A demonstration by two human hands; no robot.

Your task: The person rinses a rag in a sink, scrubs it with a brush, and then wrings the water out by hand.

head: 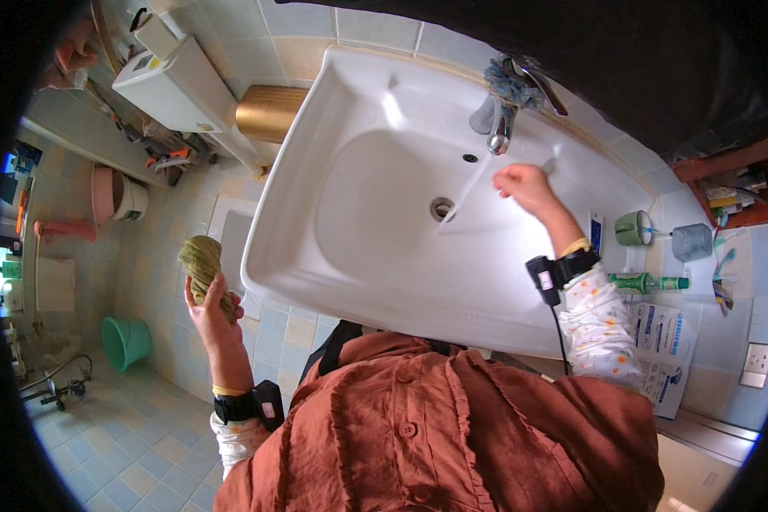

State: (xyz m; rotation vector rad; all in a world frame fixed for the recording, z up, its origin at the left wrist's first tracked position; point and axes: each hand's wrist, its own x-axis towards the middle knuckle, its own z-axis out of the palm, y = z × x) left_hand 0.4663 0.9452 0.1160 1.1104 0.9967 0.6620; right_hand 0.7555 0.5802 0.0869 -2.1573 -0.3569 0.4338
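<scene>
A twisted olive-green cloth [200, 256] is gripped in my left hand [214, 313], held up to the left of the white washbasin [384, 288]. Its lower end pokes out below my fingers. My right hand [526, 187] is over the basin, just below and right of the chrome faucet [499, 137]. Its fingers are loosely bent, with nothing visible in them. A thin stream of water [470, 182] runs from the spout beside my fingertips towards the drain [443, 208]. A blue-grey mesh scrubber [512, 86] rests on the faucet body.
A green cup [630, 228], a clear cup [691, 242] and a green bottle [646, 283] are right of the basin. Left stand a white toilet tank [173, 83] and a gold cylinder [270, 114]. A green bucket [125, 344] sits on the tiled floor [144, 448].
</scene>
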